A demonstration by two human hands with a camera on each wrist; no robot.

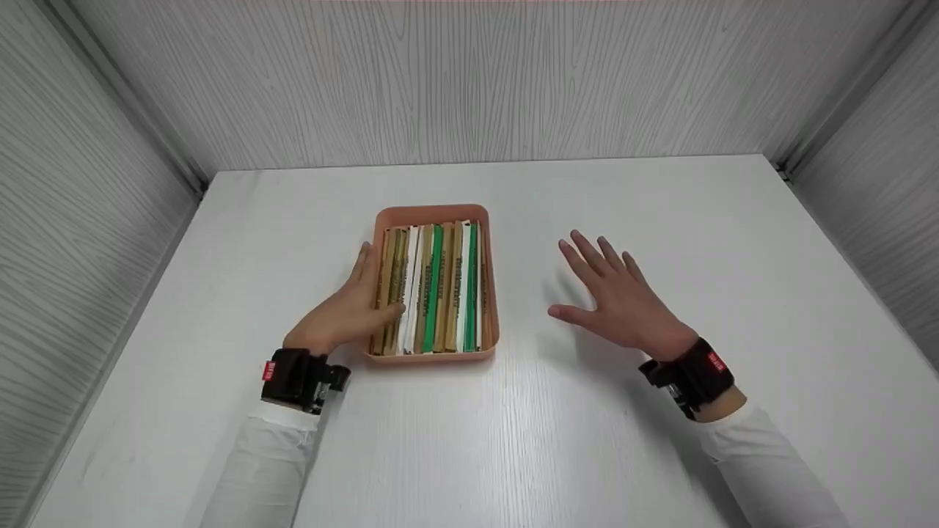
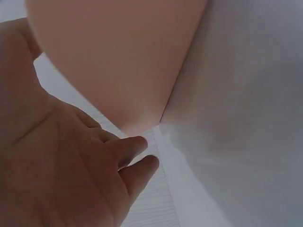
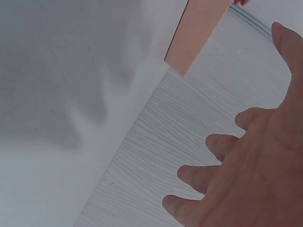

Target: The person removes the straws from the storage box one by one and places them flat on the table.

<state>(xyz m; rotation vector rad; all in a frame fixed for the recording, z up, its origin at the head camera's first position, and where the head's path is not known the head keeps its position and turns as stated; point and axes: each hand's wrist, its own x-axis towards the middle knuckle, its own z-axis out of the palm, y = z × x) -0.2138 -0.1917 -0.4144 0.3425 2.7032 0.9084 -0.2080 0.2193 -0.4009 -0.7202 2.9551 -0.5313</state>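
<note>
A pinkish-orange plastic box (image 1: 436, 359) with rounded corners lies on the white table. Packed side by side in it are long, narrow stick packets (image 1: 433, 293) in brown, white and green, several bearing dark print. My left hand (image 1: 345, 312) is at the box's left side, fingers straight along the outside and thumb reaching over the rim above the packets. In the left wrist view a gap shows between the palm and the box wall (image 2: 118, 56). To the right of the box, my right hand (image 1: 620, 304) hovers over the table with fingers spread, holding nothing.
The white table (image 1: 440, 440) is bounded at the back by a grey wood-grain panel (image 1: 469, 81). Similar panels rise at the left (image 1: 73, 183) and right (image 1: 873, 183). Each wrist wears a black strap with a small camera.
</note>
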